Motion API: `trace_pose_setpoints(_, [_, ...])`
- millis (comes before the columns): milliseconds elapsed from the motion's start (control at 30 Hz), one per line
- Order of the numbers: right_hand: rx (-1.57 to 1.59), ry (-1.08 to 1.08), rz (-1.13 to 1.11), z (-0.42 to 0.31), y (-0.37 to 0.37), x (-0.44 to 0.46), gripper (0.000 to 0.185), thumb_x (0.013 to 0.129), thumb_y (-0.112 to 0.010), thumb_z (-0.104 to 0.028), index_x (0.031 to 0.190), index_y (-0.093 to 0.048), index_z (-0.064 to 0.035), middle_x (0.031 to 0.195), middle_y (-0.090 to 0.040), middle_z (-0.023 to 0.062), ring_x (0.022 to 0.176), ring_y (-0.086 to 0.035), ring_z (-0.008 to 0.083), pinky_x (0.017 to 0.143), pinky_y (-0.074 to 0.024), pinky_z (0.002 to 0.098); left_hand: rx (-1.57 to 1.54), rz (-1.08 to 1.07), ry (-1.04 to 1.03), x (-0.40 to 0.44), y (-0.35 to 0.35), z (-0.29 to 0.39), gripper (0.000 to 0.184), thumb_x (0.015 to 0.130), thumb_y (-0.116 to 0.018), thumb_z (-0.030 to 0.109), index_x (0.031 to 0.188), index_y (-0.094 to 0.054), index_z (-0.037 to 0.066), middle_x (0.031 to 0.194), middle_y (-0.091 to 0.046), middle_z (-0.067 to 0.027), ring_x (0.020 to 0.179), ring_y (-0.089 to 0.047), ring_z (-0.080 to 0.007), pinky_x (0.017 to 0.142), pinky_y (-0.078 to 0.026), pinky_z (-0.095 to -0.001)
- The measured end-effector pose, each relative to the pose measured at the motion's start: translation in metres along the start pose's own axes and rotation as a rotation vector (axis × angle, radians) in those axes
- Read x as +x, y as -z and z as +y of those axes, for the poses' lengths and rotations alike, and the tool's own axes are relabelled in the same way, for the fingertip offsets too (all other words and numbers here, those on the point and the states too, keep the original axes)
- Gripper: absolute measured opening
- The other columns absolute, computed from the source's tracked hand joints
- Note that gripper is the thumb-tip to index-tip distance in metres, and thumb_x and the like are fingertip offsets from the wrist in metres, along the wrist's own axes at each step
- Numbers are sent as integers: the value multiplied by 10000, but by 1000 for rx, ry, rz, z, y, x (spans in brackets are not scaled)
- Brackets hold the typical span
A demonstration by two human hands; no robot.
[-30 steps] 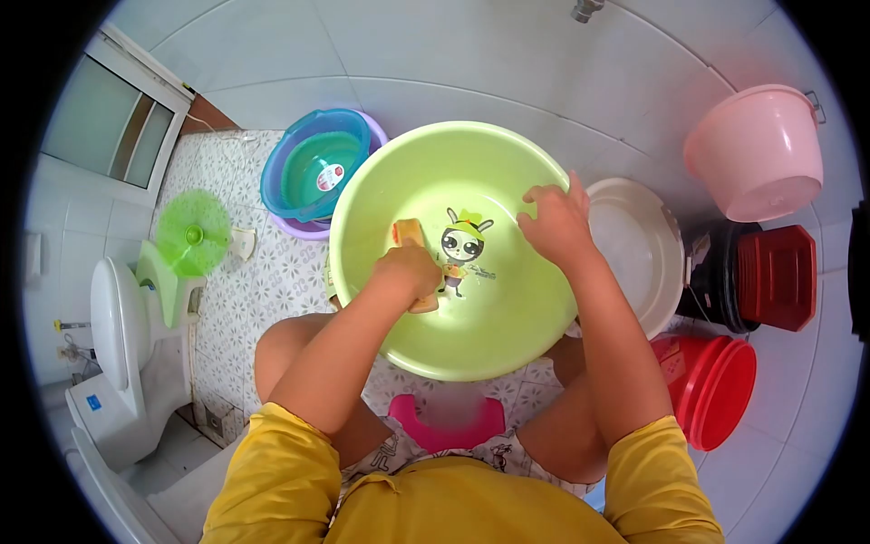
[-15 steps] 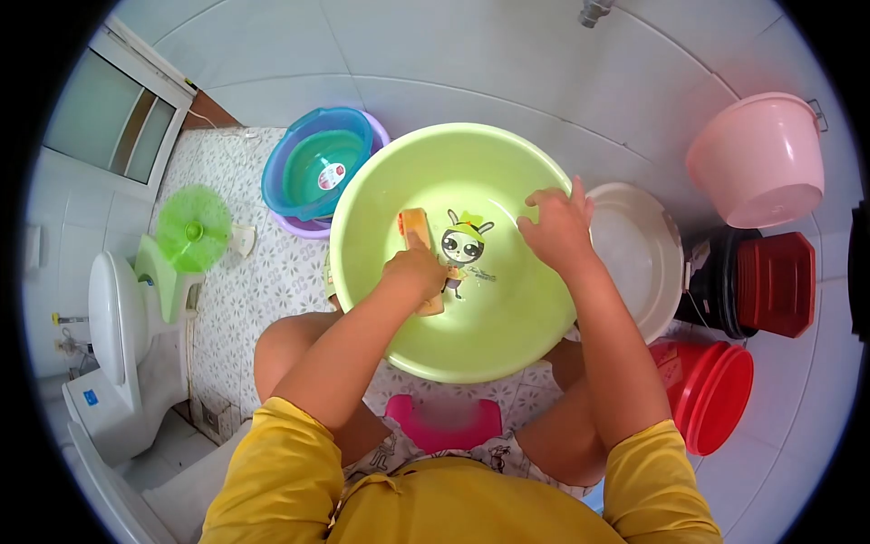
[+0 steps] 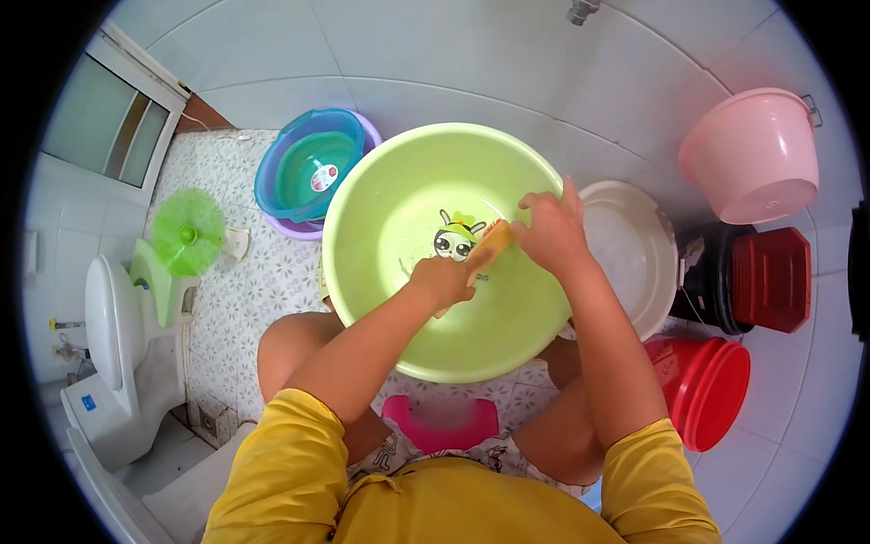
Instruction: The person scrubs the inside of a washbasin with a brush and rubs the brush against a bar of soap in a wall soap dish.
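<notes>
Inside a large pale-green basin (image 3: 444,367) with a cartoon rabbit on its bottom, my left hand (image 3: 441,281) is closed around a long yellow-orange block (image 3: 490,247). The block has a red mark at its far end and lies slanted across part of the picture; whether it is soap or a brush I cannot make out. My right hand (image 3: 551,227) grips the basin's right rim, fingers bent on both sides of it. Its inner fingertips are close to the block's far end; whether they touch it is unclear.
A blue basin (image 3: 269,186) sits in a purple one (image 3: 294,229) at left. To the right stand a white basin (image 3: 666,263), red buckets (image 3: 716,394), dark red containers (image 3: 770,279) and a hanging pink bucket (image 3: 752,154). A pink stool (image 3: 441,431) is below; a toilet (image 3: 113,335) stands left.
My left hand has moved right with the block, and the block has turned from nearly upright to slanting up and right, now over the rabbit picture. My right hand stays at the rim.
</notes>
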State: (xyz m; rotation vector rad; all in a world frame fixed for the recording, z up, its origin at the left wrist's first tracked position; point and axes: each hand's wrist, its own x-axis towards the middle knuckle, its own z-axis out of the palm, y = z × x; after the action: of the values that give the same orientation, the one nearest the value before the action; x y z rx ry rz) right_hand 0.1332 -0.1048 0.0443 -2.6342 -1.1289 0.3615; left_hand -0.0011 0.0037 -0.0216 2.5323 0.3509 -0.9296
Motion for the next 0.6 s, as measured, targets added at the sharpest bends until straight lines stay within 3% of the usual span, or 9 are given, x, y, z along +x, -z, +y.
trace_pose_setpoints(100, [15,11,-4,4,-2,1,321,746,-577,-164,1019,-620,-2,1081,-563,215,1283,-233,460,1060,-168,542,1,24,31,5,-3,1,733,833,-511,331,1438,-101,279,824,-653,-137,707,-635,-301,653,-499,-396])
trace_pose_setpoints(167, [17,11,-17,4,1,1,322,745,-577,-169,1017,-621,-2,1074,-566,216,1280,-235,463,1059,-169,543,-60,171,207,5,-1,-8,781,816,-521,324,1445,-76,196,819,-655,-148,703,-634,-308,652,-500,-395])
trace_pose_setpoints(200, [17,13,-29,4,2,2,323,745,-577,-173,1015,-623,-1,1067,-569,217,1277,-237,465,1057,-170,543,-34,100,299,0,11,-6,854,791,-572,328,1441,-65,104,939,-651,-133,854,-632,-254,700,-502,-364])
trace_pose_setpoints(233, [18,12,-28,3,1,2,323,745,-577,-173,1015,-623,-1,1067,-569,217,1277,-237,465,1057,-170,543,-32,100,299,-4,13,-9,854,791,-572,328,1441,-65,104,939,-651,-133,854,-632,-254,700,-502,-364])
trace_pose_setpoints(300, [18,9,-20,3,0,2,313,743,-576,-172,999,-624,2,1059,-571,216,1268,-247,471,1053,-168,548,-116,125,419,-11,14,-17,860,787,-534,316,1416,-42,-5,871,-653,-168,784,-635,-293,688,-500,-395])
trace_pose_setpoints(333, [19,9,-19,2,1,2,313,743,-576,-172,999,-624,2,1059,-571,216,1268,-247,471,1053,-168,548,-161,110,458,-11,15,-18,890,779,-541,314,1397,-23,-64,927,-646,-177,869,-627,-287,748,-494,-376])
trace_pose_setpoints(433, [18,16,-10,1,0,2,303,742,-574,-169,983,-625,8,1060,-569,217,1262,-255,472,1046,-178,555,-242,61,564,-17,19,-18,924,775,-560,342,1395,-12,-67,981,-638,-181,923,-617,-292,796,-485,-355])
trace_pose_setpoints(600, [-2,9,139,-3,-10,0,278,721,-583,-135,956,-632,5,1066,-569,198,1247,-265,481,1027,-215,557,-221,31,513,-21,20,-14,915,789,-549,368,1393,-20,-71,1000,-635,-187,942,-614,-296,821,-480,-348])
